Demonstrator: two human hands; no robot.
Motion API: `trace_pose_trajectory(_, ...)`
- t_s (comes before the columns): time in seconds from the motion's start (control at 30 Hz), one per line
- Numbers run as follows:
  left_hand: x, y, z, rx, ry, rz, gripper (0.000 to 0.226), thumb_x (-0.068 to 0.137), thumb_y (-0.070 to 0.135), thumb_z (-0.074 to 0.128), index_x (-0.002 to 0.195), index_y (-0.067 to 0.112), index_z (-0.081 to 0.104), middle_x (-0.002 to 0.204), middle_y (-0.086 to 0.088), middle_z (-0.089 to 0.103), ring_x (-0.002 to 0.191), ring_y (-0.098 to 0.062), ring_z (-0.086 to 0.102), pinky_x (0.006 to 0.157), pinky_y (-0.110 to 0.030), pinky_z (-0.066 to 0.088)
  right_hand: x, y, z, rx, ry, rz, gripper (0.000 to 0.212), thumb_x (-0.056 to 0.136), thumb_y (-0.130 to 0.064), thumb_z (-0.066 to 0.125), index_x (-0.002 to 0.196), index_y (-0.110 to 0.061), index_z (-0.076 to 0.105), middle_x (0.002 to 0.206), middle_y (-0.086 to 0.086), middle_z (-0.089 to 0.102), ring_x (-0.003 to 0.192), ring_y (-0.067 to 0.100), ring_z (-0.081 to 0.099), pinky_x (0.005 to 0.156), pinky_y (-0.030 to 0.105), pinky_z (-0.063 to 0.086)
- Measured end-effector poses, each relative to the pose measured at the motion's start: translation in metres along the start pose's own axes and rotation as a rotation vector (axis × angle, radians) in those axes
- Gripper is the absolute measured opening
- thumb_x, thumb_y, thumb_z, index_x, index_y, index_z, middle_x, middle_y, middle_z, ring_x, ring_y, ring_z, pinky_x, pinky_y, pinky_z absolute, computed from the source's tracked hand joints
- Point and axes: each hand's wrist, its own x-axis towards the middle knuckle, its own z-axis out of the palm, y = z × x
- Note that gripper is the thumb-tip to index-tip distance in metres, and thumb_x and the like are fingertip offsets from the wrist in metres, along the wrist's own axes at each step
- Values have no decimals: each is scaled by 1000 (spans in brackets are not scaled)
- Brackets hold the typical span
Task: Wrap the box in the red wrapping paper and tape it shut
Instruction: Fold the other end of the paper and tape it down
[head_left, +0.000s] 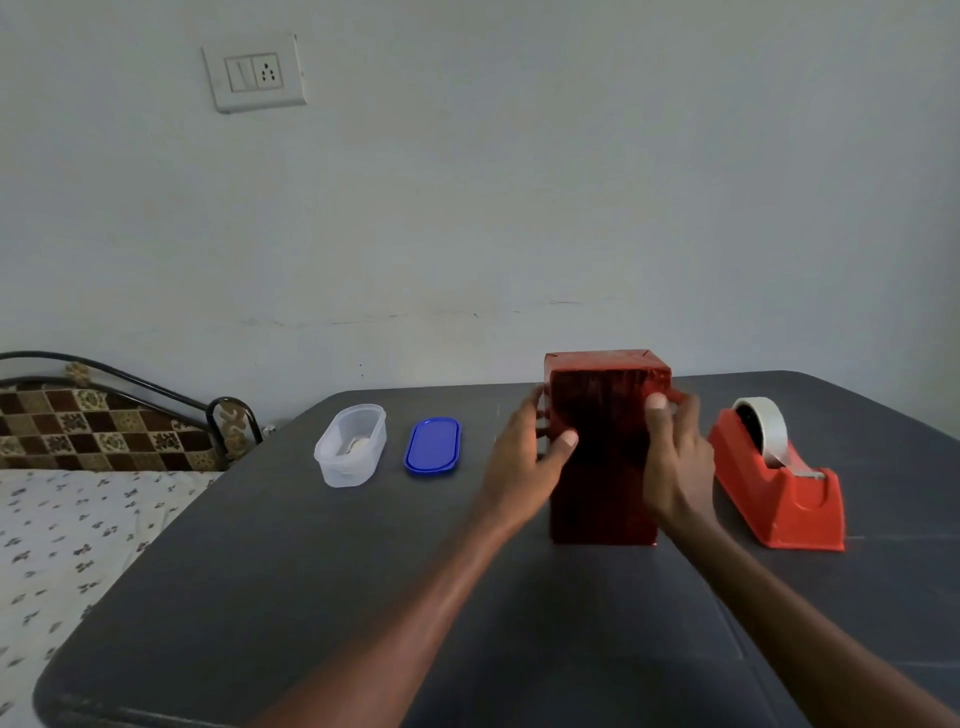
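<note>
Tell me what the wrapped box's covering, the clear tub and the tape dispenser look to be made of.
Wrapped box: glossy red paper, possibly foil-like, judging by streaky sheen and folded creases on top.
Clear tub: translucent plastic with a frosted look; contents show through dimly.
Tape dispenser: orange-red moulded plastic by the look of it, smooth with a slight sheen, carrying a whitish tape roll.

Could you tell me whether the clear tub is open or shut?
Open: the tub has no lid on, and its blue lid lies flat beside it on the table.
</note>
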Motion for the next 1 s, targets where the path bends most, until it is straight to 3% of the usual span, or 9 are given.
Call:
trace_pose_trajectory(0.17, 6, 6, -2, 119, 72, 38, 53, 97, 32, 62, 146, 19, 47, 128, 2, 64, 108, -6, 62, 96, -27, 51, 8, 11, 1, -229, -93, -63, 33, 87, -43, 42, 106, -16, 42, 90, 8, 62, 84, 32, 56, 73, 39, 39)
trace_pose_trajectory(0.33, 23, 16, -18, 193, 82, -162, 33, 98, 45, 54, 106, 19, 72, 99, 0, 73, 90, -17, 66, 84, -33, 53, 38, 2, 12, -467, -202, 41, 41, 99, -52, 46, 100, -13, 60, 95, 6, 66, 93, 32, 63, 86, 44, 52)
trace_pose_trajectory(0.4, 27, 11, -26, 183, 7, -292, 39, 99, 47, 52, 84, 14, 67, 83, -2, 68, 75, -17, 62, 72, -31, 50, 43, 3, 21, -498, -300, 128, 46, 98, -56, 46, 89, -15, 64, 90, 6, 69, 85, 28, 66, 81, 42, 55)
trace_pose_trajectory(0.47, 28, 1, -29, 165, -82, -413, 42, 100, 46, 51, 80, 10, 61, 81, -5, 64, 69, -18, 59, 62, -27, 46, 44, 8, 29, -521, -381, 207, 50, 98, -56, 47, 81, -12, 65, 84, 7, 70, 72, 25, 67, 66, 33, 54)
trace_pose_trajectory(0.57, 26, -19, -27, 163, -148, -525, 41, 99, 46, 50, 76, 13, 50, 82, -8, 57, 72, -21, 56, 70, -31, 48, 40, 17, 36, -550, -451, 268, 50, 97, -54, 50, 77, -10, 65, 76, 6, 69, 59, 23, 66, 52, 25, 45)
trace_pose_trajectory(0.67, 23, -34, -24, 159, -145, -581, 41, 96, 50, 52, 74, 15, 49, 82, -6, 57, 75, -21, 57, 83, -41, 54, 39, 28, 42, -541, -484, 300, 47, 96, -52, 51, 76, -11, 64, 77, 7, 67, 73, 28, 68, 67, 31, 50)
trace_pose_trajectory(0.9, 19, -47, -22, 181, -180, -589, 49, 99, 46, 51, 62, 20, 35, 66, 0, 43, 62, -17, 44, 64, -31, 35, 37, 39, 48, -548, -497, 343, 48, 101, -48, 47, 80, -7, 60, 80, 9, 63, 68, 21, 58, 62, 30, 43)
trace_pose_trajectory(1.0, 22, -54, -32, 214, -201, -509, 47, 98, 50, 50, 65, 18, 40, 73, -6, 50, 69, -19, 53, 73, -35, 48, 38, 28, 50, -662, -455, 263, 54, 102, -52, 41, 79, -6, 56, 90, 15, 66, 81, 30, 62, 75, 36, 48)
